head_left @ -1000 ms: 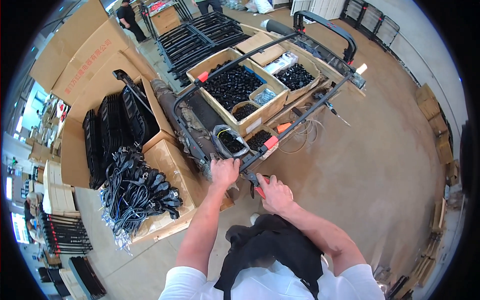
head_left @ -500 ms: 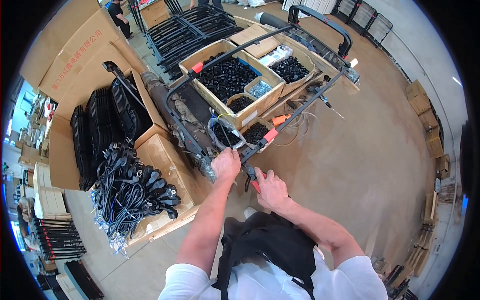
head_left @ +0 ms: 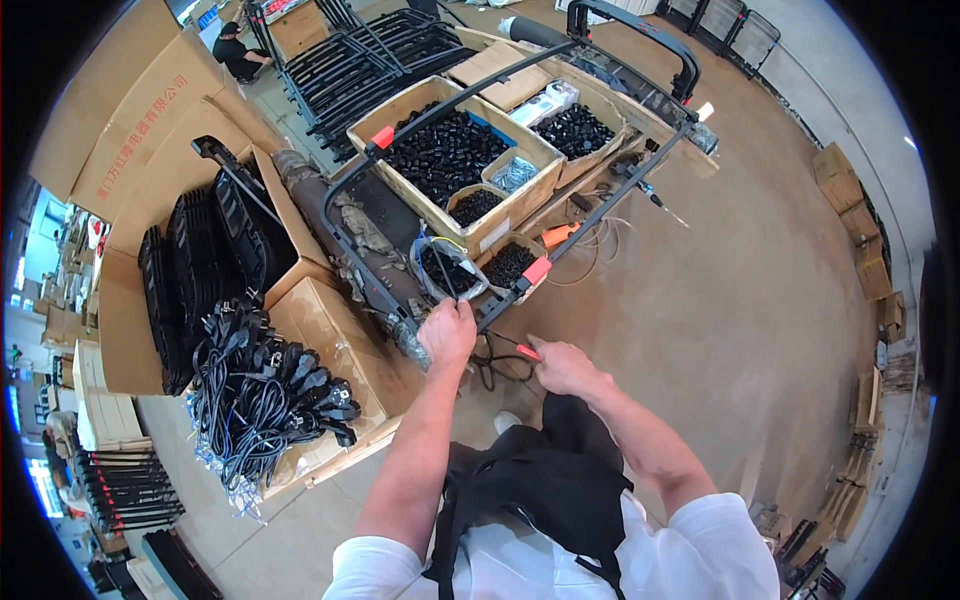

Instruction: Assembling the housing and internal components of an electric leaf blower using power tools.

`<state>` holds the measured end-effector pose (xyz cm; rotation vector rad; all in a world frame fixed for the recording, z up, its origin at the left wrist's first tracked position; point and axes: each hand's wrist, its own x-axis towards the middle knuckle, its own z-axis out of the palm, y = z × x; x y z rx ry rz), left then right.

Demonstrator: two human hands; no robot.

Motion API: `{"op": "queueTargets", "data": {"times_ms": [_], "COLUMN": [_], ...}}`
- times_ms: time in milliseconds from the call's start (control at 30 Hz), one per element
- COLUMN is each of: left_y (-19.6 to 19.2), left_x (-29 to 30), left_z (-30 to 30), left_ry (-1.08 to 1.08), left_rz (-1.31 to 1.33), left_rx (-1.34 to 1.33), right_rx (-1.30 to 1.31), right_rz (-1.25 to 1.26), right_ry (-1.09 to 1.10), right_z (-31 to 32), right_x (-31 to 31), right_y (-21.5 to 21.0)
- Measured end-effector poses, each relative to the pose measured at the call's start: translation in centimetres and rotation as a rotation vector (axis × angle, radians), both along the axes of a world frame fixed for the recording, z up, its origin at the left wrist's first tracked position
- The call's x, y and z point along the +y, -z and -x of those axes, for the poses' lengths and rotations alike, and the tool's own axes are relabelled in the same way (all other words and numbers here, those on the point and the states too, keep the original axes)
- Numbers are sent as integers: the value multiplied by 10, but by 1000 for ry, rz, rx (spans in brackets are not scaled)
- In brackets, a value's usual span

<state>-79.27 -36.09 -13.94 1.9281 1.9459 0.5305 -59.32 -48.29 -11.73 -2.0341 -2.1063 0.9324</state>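
Note:
My left hand (head_left: 447, 332) is closed around a black power cord (head_left: 446, 275) at the near end of a black tubular frame (head_left: 355, 252). From the fist the cord rises to loose blue and yellow-green wire ends over a small bag of black parts (head_left: 450, 270). Loops of black cord (head_left: 500, 368) hang below the frame, between my hands. My right hand (head_left: 570, 368) is closed on a red-handled tool (head_left: 528, 351), held apart from the frame; its head cannot be made out. Red sleeves (head_left: 537, 270) wrap the frame tubes.
Within the frame stands a large carton (head_left: 552, 190) of black caps and smaller boxes. Left of me, a bundle of plugged cords (head_left: 265, 385) lies on a carton beside an open box (head_left: 125, 330) of black panels. A power driver (head_left: 640, 180) hangs right. Another person (head_left: 236, 55) crouches far left.
My right hand has drawn the red-handled tool right and away from the frame's near end. More cord loops now show between the hands. The left hand has barely shifted.

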Motion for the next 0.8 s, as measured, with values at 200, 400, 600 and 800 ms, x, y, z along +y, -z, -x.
{"op": "queueTargets", "data": {"times_ms": [200, 400, 600, 800], "left_y": [-3, -1, -19, -100], "left_x": [0, -3, 12, 121], "left_z": [-7, 7, 4, 119], "left_ry": [-35, -22, 26, -314], "left_rz": [18, -36, 226, -380], "left_rx": [-5, 65, -145, -52], "right_rx": [153, 28, 1004, 1311], "right_rz": [325, 277, 447, 604], "right_ry": [153, 217, 773, 972], "right_z": [-42, -5, -22, -19], "right_x": [10, 76, 97, 120], "right_y": [21, 94, 259, 283]}}
